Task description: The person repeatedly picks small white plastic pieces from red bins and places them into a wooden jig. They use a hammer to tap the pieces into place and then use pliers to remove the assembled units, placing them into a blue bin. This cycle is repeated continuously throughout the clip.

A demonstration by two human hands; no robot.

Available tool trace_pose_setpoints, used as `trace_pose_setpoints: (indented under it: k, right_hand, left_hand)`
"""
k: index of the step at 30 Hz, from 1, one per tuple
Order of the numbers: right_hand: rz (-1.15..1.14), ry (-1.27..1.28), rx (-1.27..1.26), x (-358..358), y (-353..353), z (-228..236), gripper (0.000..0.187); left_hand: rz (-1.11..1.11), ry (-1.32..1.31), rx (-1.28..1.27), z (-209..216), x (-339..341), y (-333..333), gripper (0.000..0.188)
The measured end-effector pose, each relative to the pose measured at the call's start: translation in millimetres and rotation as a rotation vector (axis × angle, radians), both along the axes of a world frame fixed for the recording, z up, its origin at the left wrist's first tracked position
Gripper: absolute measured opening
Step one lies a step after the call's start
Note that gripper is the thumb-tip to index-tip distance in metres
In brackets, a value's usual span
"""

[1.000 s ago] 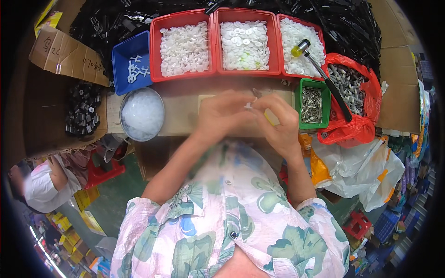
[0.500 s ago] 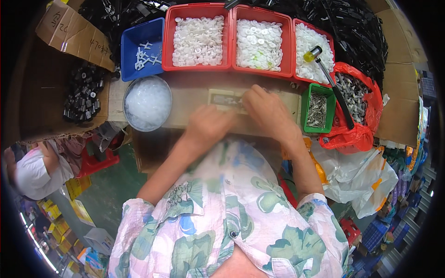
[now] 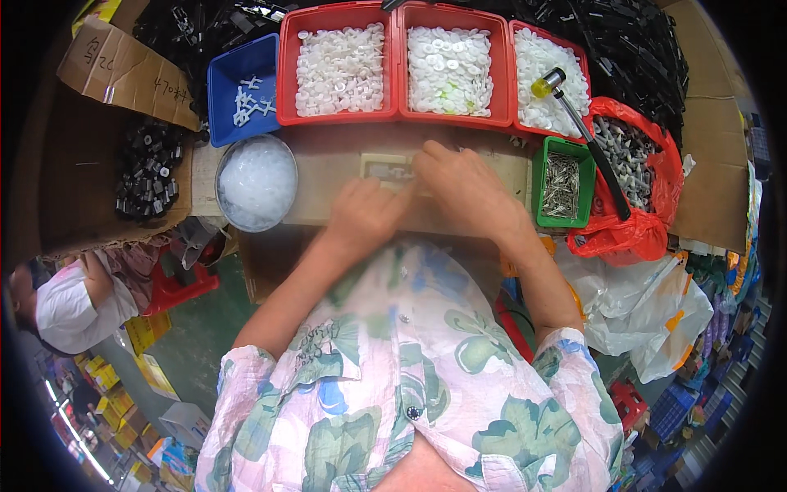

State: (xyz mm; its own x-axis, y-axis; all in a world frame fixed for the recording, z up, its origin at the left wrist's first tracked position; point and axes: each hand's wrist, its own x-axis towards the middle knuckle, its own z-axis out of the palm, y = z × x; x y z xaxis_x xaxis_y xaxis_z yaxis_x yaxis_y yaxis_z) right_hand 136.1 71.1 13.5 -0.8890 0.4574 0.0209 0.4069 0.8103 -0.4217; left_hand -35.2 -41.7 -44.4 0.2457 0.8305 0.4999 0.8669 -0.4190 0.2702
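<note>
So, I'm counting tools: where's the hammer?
In the head view, the hammer lies at right, its head over the rightmost red bin, its handle over the red bag, beside the green bin.

A shallow cream holder (image 3: pixel 387 157), straight-edged and seemingly rectangular, lies flat on the bench (image 3: pixel 328 180), its long side running roughly left to right. Its pale rim frames 1 darker, greyish recess that opens upward. Small whitish pieces (image 3: pixel 396 172) sit inside the recess, strung along its length; their exact shape and count are too small and blurred to tell. The holder's left end shows, its right end is hidden by the right hand (image 3: pixel 463 184), and its near edge lies close to the left hand (image 3: pixel 366 213), whether touching or just apart cannot be told
</note>
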Motion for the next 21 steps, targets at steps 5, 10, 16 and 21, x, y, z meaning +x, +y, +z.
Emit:
trace_pose_setpoints:
  k: [5, 10, 16, 21]
  right_hand:
    - [-0.093, 0.057, 0.007, 0, -4, -5, 0.016]
    - [-0.064, 0.214, 0.096, 5, -12, -16, 0.009]
    - [-0.085, 0.234, 0.102, 7, -16, -26, 0.011]
    - [-0.158, 0.306, 0.019, 26, -6, -7, 0.019]
  left_hand:
    - [0.005, 0.028, 0.02, -4, 1, 0, 0.033]
    - [-0.012, 0.028, 0.034, -6, 0, 0, 0.031]
    - [-0.024, 0.036, 0.035, -5, 0, 2, 0.033]
    - [-0.001, 0.021, 0.023, -3, 1, 2, 0.034]
